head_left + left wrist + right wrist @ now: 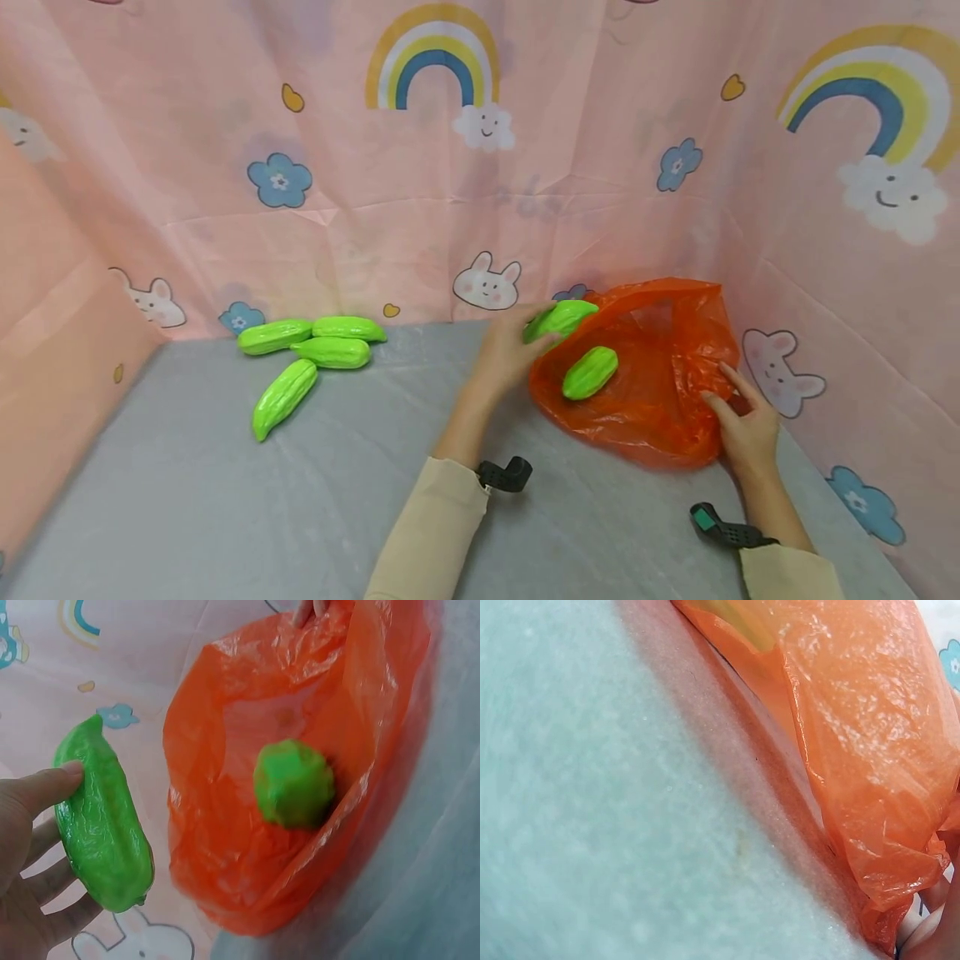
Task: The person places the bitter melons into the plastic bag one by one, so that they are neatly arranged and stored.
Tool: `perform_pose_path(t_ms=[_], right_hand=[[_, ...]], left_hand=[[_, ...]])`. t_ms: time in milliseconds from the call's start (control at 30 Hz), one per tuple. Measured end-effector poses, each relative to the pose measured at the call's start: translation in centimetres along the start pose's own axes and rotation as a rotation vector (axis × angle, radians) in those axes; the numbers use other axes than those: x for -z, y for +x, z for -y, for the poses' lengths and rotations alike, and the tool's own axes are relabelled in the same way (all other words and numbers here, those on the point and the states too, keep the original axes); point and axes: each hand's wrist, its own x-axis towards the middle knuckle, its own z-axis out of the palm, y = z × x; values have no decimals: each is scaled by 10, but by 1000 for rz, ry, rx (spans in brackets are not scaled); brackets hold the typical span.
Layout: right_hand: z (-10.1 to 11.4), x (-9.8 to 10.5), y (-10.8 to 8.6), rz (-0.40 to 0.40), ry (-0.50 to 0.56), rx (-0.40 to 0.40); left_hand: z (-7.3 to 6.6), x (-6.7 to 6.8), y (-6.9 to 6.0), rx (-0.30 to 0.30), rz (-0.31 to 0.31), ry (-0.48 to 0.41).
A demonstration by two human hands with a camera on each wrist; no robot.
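A bright green, ridged bitter melon [567, 318] is pinched between thumb and fingers of my left hand [508, 348], at the left edge of an orange plastic bag [648, 433]. In the left wrist view this held bitter melon [105, 825] stands beside the bag's wide mouth. Inside the bag lies a second bitter melon [590, 372], seen end-on in that wrist view. My right hand [753, 429] grips the bag's right side; in the right wrist view, crumpled orange plastic [885, 877] meets fingers at the lower right corner, mostly cut off.
Several more bitter melons [330, 352] lie grouped at the back left of the grey tabletop [187, 500]. A pink patterned curtain [420, 233] rises behind the table and along both sides, close to the bag on the right.
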Motion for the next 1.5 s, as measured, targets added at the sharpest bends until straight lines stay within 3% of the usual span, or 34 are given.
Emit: perform_pose_path(t_ms=[233, 433, 600, 733, 900, 1133, 1500], right_hand=[[-1, -2, 0, 4, -15, -6], [-3, -1, 2, 6, 3, -32], [-3, 1, 2, 14, 10, -17], [-5, 1, 2, 14, 10, -4], [-4, 1, 1, 16, 9, -12], [-2, 0, 0, 25, 13, -20], [-3, 0, 2, 19, 46, -40]], left_hand=[[-4, -8, -3, -9, 7, -29], [-6, -14, -4, -33, 57, -31], [-8, -19, -6, 2, 117, -28], [-8, -23, -7, 28, 130, -43], [-7, -28, -9, 38, 121, -66], [-7, -33, -10, 0, 88, -127], [-14, -38, -13, -96, 7, -37]])
